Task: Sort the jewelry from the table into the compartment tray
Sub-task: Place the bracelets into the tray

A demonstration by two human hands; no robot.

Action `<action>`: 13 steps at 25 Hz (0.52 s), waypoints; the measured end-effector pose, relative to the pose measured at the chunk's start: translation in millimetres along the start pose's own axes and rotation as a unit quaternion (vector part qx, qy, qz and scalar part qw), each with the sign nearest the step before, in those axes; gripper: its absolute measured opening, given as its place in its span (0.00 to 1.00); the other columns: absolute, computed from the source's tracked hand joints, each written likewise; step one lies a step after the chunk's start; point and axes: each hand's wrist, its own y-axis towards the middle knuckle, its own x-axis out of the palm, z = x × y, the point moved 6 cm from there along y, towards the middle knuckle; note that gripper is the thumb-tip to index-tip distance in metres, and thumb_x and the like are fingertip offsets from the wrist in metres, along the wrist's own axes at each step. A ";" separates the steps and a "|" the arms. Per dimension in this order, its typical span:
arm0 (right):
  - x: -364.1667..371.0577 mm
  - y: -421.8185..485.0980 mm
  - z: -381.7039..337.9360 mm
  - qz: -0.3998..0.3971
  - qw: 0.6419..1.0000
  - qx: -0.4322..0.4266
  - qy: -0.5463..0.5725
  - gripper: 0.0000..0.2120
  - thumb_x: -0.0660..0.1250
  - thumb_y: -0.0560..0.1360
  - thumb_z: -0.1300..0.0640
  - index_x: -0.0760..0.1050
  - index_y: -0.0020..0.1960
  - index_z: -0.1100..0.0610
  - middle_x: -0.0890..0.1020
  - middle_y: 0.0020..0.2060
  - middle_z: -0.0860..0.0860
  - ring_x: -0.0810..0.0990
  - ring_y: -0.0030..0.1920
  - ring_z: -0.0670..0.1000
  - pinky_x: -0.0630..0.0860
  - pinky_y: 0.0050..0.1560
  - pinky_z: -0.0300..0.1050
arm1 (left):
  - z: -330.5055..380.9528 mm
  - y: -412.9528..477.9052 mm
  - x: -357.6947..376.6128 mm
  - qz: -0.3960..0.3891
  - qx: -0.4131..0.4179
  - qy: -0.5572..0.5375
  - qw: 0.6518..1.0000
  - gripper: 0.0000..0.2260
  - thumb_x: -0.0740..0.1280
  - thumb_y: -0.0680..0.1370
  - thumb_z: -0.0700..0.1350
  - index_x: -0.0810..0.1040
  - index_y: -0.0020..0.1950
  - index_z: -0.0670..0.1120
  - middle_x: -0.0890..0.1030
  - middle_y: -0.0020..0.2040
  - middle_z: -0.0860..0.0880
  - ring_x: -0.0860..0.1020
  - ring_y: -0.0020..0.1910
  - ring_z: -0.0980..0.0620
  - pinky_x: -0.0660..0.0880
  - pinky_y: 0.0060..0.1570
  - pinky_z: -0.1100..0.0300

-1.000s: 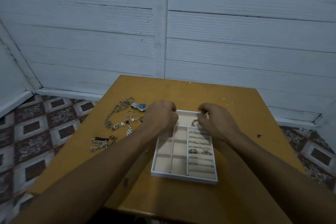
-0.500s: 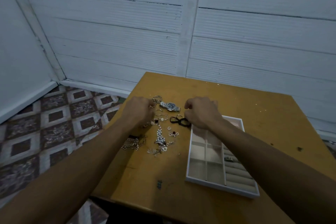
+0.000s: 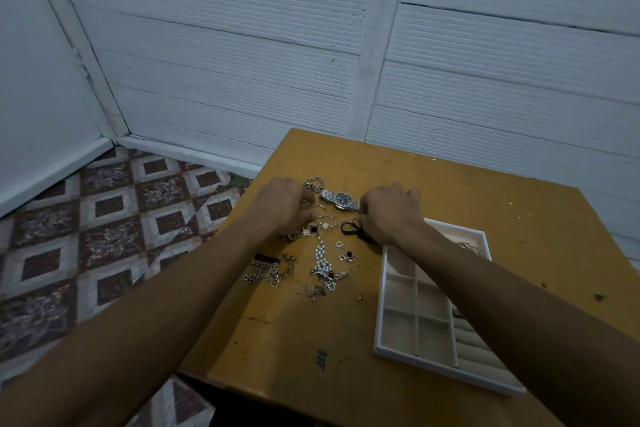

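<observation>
Both our forearms reach forward over the yellow-brown wooden bench [image 3: 450, 204], wrists lowered and knuckles up. Our left hand [image 3: 284, 208] hovers over the far edge of the loose jewelry, its fingers curled down beside a thin metal hoop [image 3: 318, 207]. The fingertips are hidden, so we cannot tell whether they hold anything. Our right hand [image 3: 388, 211] sits just right of a silver wristwatch with a dark dial [image 3: 341, 199]. Its fingers are curled tight, and their tips meet a looped black cord [image 3: 348, 227]; we cannot tell whether they actually pinch it.

Between our arms lie a white pearl-bead strand [image 3: 320, 256] and silver link chains [image 3: 266, 272]. The white compartment tray with beige lining [image 3: 398, 352] rests on the bench to the right, partly under our right forearm.
</observation>
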 end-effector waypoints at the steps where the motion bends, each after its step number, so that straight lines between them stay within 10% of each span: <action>1: 1.5 0.5 -0.6 -0.005 1.000 0.001 -0.002 0.06 0.62 0.76 0.54 0.78 0.49 0.52 0.80 0.50 0.51 0.70 0.57 0.55 0.62 0.57 0.55 | 1.5 0.4 0.3 -0.006 0.002 -0.003 1.000 0.19 0.68 0.76 0.56 0.78 0.64 0.50 0.79 0.58 0.46 0.75 0.58 0.46 0.73 0.58 0.51; 13: 12.6 5.0 -6.0 -0.070 0.997 -0.004 -0.040 0.13 0.58 0.77 0.57 0.61 0.34 0.52 0.71 0.40 0.53 0.68 0.55 0.56 0.61 0.55 0.56 | 8.2 10.4 6.3 -0.070 -0.048 -0.109 0.990 0.11 0.71 0.75 0.50 0.77 0.55 0.48 0.79 0.54 0.48 0.76 0.53 0.49 0.75 0.55 0.53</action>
